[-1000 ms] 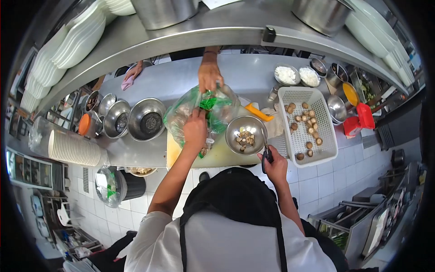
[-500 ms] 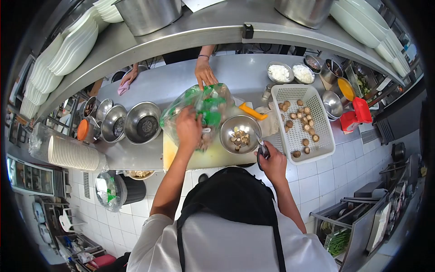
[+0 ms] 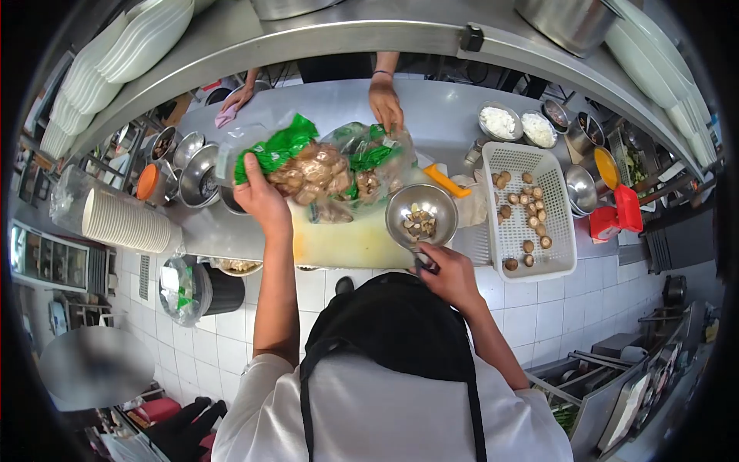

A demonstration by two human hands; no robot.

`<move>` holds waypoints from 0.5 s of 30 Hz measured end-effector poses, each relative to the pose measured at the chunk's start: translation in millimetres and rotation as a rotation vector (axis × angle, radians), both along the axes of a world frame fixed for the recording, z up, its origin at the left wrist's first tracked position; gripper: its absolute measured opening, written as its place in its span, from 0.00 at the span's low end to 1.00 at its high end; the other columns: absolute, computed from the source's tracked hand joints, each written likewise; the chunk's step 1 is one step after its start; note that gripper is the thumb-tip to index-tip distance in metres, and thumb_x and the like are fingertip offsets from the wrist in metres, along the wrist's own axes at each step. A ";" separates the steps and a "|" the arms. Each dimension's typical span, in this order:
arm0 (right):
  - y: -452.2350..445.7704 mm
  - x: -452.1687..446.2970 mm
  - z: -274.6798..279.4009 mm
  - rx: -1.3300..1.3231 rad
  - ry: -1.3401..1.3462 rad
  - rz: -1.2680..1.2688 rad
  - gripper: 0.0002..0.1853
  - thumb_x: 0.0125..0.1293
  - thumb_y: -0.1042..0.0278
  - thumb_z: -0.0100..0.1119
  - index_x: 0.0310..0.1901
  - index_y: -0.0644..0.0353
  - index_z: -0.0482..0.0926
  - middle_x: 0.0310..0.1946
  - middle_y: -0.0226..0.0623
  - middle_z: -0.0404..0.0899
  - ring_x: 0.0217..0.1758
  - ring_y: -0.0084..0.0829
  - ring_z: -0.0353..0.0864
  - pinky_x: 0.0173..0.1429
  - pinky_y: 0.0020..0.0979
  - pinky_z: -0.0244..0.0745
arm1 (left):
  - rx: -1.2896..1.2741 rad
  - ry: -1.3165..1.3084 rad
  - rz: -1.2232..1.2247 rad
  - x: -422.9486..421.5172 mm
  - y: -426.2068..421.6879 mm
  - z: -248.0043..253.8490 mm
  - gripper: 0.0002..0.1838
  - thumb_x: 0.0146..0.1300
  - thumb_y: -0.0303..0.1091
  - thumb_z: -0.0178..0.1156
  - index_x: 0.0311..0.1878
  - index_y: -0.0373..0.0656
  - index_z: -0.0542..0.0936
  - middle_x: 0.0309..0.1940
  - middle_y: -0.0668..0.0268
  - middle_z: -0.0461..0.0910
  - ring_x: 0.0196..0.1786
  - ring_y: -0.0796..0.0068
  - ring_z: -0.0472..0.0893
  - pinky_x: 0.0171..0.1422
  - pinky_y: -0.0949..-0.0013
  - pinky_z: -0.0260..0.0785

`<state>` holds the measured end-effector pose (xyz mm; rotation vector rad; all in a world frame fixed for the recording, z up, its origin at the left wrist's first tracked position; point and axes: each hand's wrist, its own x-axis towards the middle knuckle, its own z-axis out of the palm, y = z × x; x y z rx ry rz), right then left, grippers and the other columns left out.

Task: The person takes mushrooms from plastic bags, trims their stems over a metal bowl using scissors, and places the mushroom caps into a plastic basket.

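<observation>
My left hand (image 3: 263, 202) grips a clear and green plastic bag of brown mushrooms (image 3: 312, 173) by its left end, lifted above the cutting board (image 3: 346, 240). Beside it lies a second clear and green bag (image 3: 377, 158), with a co-worker's hand (image 3: 385, 102) touching its top. My right hand (image 3: 450, 276) is closed around black-handled scissors (image 3: 426, 265), just below a steel bowl (image 3: 448, 223). Cut mushroom pieces (image 3: 419, 222) lie in that bowl. Right of it, a white perforated crate (image 3: 568, 231) holds several whole mushrooms (image 3: 534, 208).
A yellow-handled tool (image 3: 446, 181) lies behind the bowl. Two bowls of white food (image 3: 499, 122) stand at the back right, near a red container (image 3: 605, 222). Steel bowls (image 3: 198, 177) and stacked cups (image 3: 127, 223) stand left. A steel shelf (image 3: 369, 38) crosses overhead.
My left hand has taken hold of one bag and pulled it left, apart from the other. My right hand has moved slightly left and down with the scissors. The view has shifted.
</observation>
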<state>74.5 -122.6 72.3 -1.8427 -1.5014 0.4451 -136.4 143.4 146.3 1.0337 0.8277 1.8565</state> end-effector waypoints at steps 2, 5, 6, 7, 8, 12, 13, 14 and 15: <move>24.0 -10.6 7.5 -0.070 0.019 0.165 0.25 0.59 0.61 0.74 0.58 0.59 0.83 0.34 0.45 0.86 0.34 0.43 0.87 0.41 0.42 0.81 | 0.100 0.069 0.055 -14.4 1.8 -2.3 0.13 0.79 0.35 0.59 0.41 0.35 0.83 0.36 0.69 0.83 0.39 0.84 0.76 0.45 0.75 0.70; 71.9 -34.1 -18.8 -0.098 -0.171 0.379 0.22 0.61 0.63 0.70 0.56 0.61 0.83 0.36 0.49 0.86 0.38 0.48 0.87 0.44 0.45 0.81 | 0.074 0.245 0.110 -40.4 -7.8 -10.8 0.12 0.79 0.34 0.58 0.42 0.35 0.82 0.36 0.70 0.82 0.38 0.84 0.75 0.45 0.75 0.70; 88.0 -45.9 -26.7 -0.129 -0.238 0.419 0.19 0.61 0.66 0.67 0.53 0.62 0.83 0.35 0.49 0.87 0.39 0.48 0.88 0.44 0.46 0.82 | 0.051 0.252 0.115 -47.3 -11.0 -18.9 0.12 0.79 0.34 0.58 0.42 0.34 0.82 0.36 0.70 0.82 0.38 0.84 0.75 0.45 0.74 0.70; 103.2 -57.7 -35.7 -0.160 -0.304 0.459 0.16 0.60 0.70 0.63 0.50 0.63 0.84 0.35 0.50 0.87 0.39 0.48 0.88 0.44 0.48 0.83 | 0.028 0.259 0.120 -54.2 -15.3 -26.4 0.12 0.79 0.34 0.58 0.42 0.34 0.82 0.36 0.70 0.83 0.39 0.84 0.75 0.45 0.74 0.70; 118.3 -66.6 -49.7 -0.116 -0.362 0.488 0.15 0.60 0.71 0.62 0.49 0.64 0.84 0.34 0.50 0.87 0.40 0.48 0.88 0.45 0.48 0.83 | 0.004 0.268 0.123 -60.7 -20.3 -34.4 0.12 0.79 0.34 0.58 0.42 0.34 0.82 0.36 0.70 0.83 0.39 0.84 0.75 0.45 0.74 0.70; 157.7 -85.7 -95.5 -0.009 -0.590 0.491 0.11 0.59 0.75 0.59 0.42 0.66 0.85 0.33 0.50 0.87 0.41 0.48 0.89 0.45 0.48 0.83 | -0.170 0.151 0.195 -86.6 -33.9 -78.6 0.14 0.80 0.37 0.57 0.44 0.35 0.82 0.38 0.67 0.84 0.40 0.81 0.78 0.48 0.71 0.71; 160.8 -87.9 -97.2 -0.002 -0.645 0.467 0.10 0.58 0.76 0.58 0.41 0.66 0.85 0.33 0.50 0.87 0.41 0.47 0.89 0.45 0.48 0.83 | -0.225 0.136 0.208 -92.7 -37.2 -88.6 0.15 0.80 0.39 0.56 0.45 0.36 0.82 0.40 0.66 0.85 0.41 0.80 0.79 0.50 0.70 0.72; 160.1 -86.6 -99.3 0.025 -0.606 0.465 0.09 0.58 0.76 0.58 0.39 0.65 0.85 0.33 0.50 0.87 0.40 0.48 0.89 0.45 0.48 0.83 | -0.259 0.082 0.205 -97.7 -37.6 -102.0 0.14 0.81 0.39 0.56 0.45 0.36 0.82 0.40 0.66 0.85 0.41 0.80 0.79 0.50 0.70 0.72; 157.4 -81.9 -95.7 0.053 -0.565 0.466 0.09 0.59 0.76 0.58 0.38 0.64 0.85 0.32 0.51 0.86 0.40 0.48 0.89 0.44 0.48 0.83 | -0.292 0.027 0.205 -103.2 -37.3 -117.5 0.14 0.81 0.39 0.56 0.45 0.36 0.82 0.41 0.66 0.85 0.41 0.80 0.79 0.50 0.70 0.72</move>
